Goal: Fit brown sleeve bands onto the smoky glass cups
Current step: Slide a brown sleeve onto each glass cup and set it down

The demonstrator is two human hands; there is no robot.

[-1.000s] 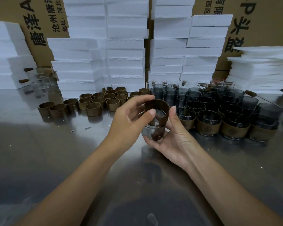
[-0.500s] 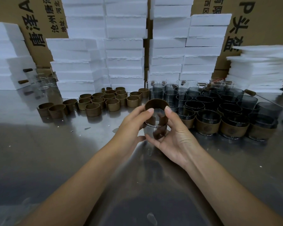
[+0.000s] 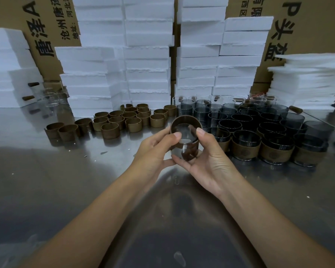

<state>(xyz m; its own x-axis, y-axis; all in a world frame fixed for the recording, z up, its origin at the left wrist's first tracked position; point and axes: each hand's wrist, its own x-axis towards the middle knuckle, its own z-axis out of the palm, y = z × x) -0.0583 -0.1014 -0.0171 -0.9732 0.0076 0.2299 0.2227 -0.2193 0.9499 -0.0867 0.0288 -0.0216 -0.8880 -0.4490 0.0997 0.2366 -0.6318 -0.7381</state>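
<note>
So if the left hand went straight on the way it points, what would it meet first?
Besides the brown-banded smoky glass cup it grips, the left hand would first meet the right hand on the cup's far side; beyond that, probably the unbanded smoky glass cups, though depth is unclear.

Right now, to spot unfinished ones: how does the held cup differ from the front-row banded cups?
The held cup, gripped by left hand and right hand, is tilted; the front-row cup stands upright. The held cup's band sits at its rim; the front-row cup's wraps lower. Both bands are brown.
</note>
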